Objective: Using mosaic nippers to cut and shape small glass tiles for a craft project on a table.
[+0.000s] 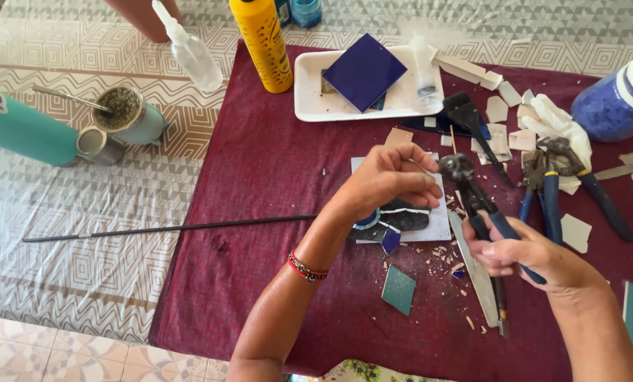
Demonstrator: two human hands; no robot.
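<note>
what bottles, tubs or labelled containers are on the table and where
Yellow bottle: far edge of the maroon cloth, tall cylinder with dark print.
Clear spray bottle: left of it, tilted.
Blue tub: far right, round, white lid.
Teal flask: far left, lying down.

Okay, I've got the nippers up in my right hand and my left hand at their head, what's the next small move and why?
Probably squeeze the handles gently. The right hand grips the blue-handled nippers, whose head meets the left hand's fingers. Whether a tile piece sits between the jaws is too small to tell, so check first. Chips already litter the maroon cloth.
</note>
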